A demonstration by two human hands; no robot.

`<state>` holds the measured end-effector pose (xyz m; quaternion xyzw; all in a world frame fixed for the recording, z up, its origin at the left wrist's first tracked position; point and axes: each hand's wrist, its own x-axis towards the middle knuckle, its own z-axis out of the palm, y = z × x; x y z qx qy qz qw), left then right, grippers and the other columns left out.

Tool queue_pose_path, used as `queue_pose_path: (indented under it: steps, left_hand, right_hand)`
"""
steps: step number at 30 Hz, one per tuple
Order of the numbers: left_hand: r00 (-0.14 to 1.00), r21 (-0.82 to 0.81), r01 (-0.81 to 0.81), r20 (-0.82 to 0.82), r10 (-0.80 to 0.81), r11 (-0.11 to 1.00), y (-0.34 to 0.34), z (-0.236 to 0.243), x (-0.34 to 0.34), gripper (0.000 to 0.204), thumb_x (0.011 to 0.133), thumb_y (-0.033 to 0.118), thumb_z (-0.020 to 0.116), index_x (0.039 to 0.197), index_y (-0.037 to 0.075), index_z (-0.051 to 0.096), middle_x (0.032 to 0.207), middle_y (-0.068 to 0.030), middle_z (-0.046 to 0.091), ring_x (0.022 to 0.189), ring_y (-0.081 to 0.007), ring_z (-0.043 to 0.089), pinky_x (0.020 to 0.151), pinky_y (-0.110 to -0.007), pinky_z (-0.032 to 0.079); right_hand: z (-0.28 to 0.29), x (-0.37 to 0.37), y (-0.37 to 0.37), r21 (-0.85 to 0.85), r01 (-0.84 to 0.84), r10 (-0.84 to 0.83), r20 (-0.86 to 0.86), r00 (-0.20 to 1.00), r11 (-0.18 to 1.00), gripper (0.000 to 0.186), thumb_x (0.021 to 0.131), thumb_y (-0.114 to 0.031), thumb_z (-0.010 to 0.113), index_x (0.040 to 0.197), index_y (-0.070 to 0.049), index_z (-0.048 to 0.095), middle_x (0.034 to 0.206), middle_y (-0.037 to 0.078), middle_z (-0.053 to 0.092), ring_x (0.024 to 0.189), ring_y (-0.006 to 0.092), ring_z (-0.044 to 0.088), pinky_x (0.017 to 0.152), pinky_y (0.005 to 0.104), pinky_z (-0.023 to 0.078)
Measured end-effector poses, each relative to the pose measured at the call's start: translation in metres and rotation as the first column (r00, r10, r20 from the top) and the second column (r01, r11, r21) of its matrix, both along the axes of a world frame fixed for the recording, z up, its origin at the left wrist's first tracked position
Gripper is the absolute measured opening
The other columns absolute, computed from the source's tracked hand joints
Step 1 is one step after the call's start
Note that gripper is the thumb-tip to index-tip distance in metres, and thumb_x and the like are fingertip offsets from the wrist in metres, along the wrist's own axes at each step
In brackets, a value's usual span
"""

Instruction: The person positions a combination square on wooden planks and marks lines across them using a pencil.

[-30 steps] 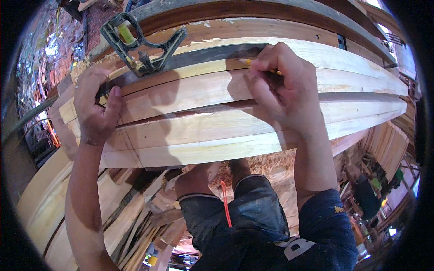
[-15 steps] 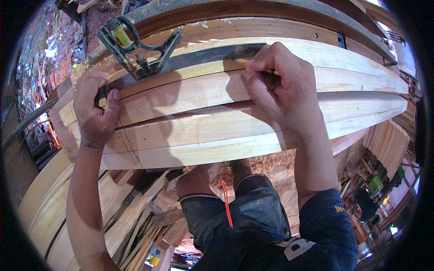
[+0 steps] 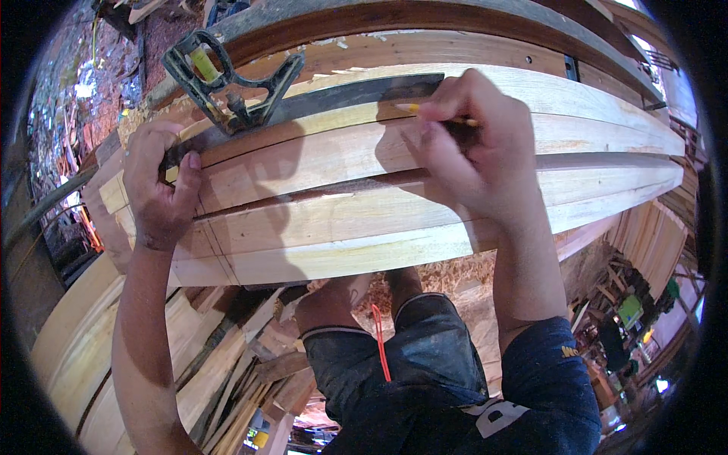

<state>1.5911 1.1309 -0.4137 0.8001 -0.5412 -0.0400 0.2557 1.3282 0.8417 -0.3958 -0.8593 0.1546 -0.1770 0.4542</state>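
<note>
A dark steel blade [image 3: 341, 93] of a combination square lies along the pale wooden boards [image 3: 356, 212], its black head [image 3: 269, 96] with a green vial standing toward the left. My left hand [image 3: 158, 182] is closed around the blade's left part, thumb on the near side, pressing it to the wood. My right hand [image 3: 478, 144] is closed on a yellow pencil [image 3: 415, 108], whose tip sits just under the blade near its right end. Pencil lines cross the boards at the left. The fingertips of the right hand are partly hidden.
Darker beams [image 3: 409, 17] run behind the boards. Stacked planks and offcuts [image 3: 83, 341] lie below left, with wood shavings [image 3: 455, 274] by my legs. More planks [image 3: 644, 243] stand at the right. A metal pipe [image 3: 49, 199] crosses at far left.
The square has shifted slightly left over the last second. My right hand with the pencil has moved slightly, staying along the blade's right end. My left hand keeps its grip.
</note>
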Motion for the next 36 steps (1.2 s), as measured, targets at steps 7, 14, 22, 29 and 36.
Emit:
queue_pose_path:
  steps: [7, 14, 22, 29, 36]
  left_hand:
    - [1.0, -0.004, -0.031, -0.005, 0.031, 1.0, -0.004, 0.005, -0.005, 0.026, 0.089, 0.015, 0.072, 0.104, -0.003, 0.061, 0.11, -0.02, 0.065, 0.102, -0.038, 0.061, 0.096, -0.043, 0.048]
    - [1.0, -0.024, -0.002, -0.016, 0.002, 1.0, 0.0, -0.001, -0.001, 0.034, 0.098, 0.026, 0.071, 0.108, -0.004, 0.059, 0.11, -0.0171, 0.061, 0.102, -0.0287, 0.059, 0.096, -0.038, 0.046]
    - [0.999, 0.0, -0.043, -0.025, 0.043, 0.999, -0.001, 0.003, -0.003, 0.025, 0.088, 0.013, 0.072, 0.106, -0.002, 0.062, 0.114, -0.0192, 0.066, 0.103, -0.0371, 0.062, 0.094, -0.042, 0.049]
    - [0.998, -0.004, -0.058, 0.005, 0.058, 0.998, -0.002, 0.003, -0.006, 0.027, 0.088, 0.015, 0.072, 0.106, -0.001, 0.063, 0.114, -0.0188, 0.066, 0.104, -0.0383, 0.063, 0.095, -0.042, 0.05]
    - [0.998, -0.001, -0.064, -0.005, 0.064, 0.998, -0.004, 0.004, -0.006, 0.029, 0.088, 0.017, 0.073, 0.106, -0.002, 0.063, 0.113, -0.0185, 0.066, 0.104, -0.0375, 0.063, 0.095, -0.043, 0.05]
  right_hand:
    - [-0.003, -0.008, -0.015, 0.482, 0.122, -0.275, 0.259, 0.926, 0.867, 0.011, 0.097, -0.002, 0.07, 0.103, -0.003, 0.061, 0.09, 0.004, 0.069, 0.081, 0.0072, 0.063, 0.072, 0.0223, 0.05]
    - [0.0, 0.001, -0.016, 0.559, 0.081, -0.295, 0.304, 0.906, 0.825, 0.016, 0.103, -0.012, 0.067, 0.114, 0.0, 0.064, 0.097, 0.009, 0.074, 0.085, 0.0106, 0.067, 0.074, 0.0244, 0.053]
    - [0.015, 0.007, 0.01, -0.019, -0.07, 0.069, -0.047, 0.997, 0.997, 0.014, 0.1, -0.006, 0.069, 0.112, 0.002, 0.066, 0.104, 0.013, 0.073, 0.094, 0.0163, 0.069, 0.085, 0.0269, 0.053]
    - [-0.003, 0.009, 0.022, -0.077, -0.008, 0.01, 0.02, 1.0, 0.997, 0.014, 0.091, 0.0, 0.072, 0.097, 0.0, 0.059, 0.094, 0.012, 0.068, 0.075, 0.0164, 0.068, 0.066, 0.0258, 0.054]
    - [-0.006, 0.013, 0.025, -0.071, 0.032, -0.027, 0.067, 0.997, 0.997, 0.017, 0.087, -0.003, 0.074, 0.094, -0.004, 0.059, 0.084, 0.013, 0.061, 0.07, 0.0301, 0.066, 0.063, 0.0377, 0.054]
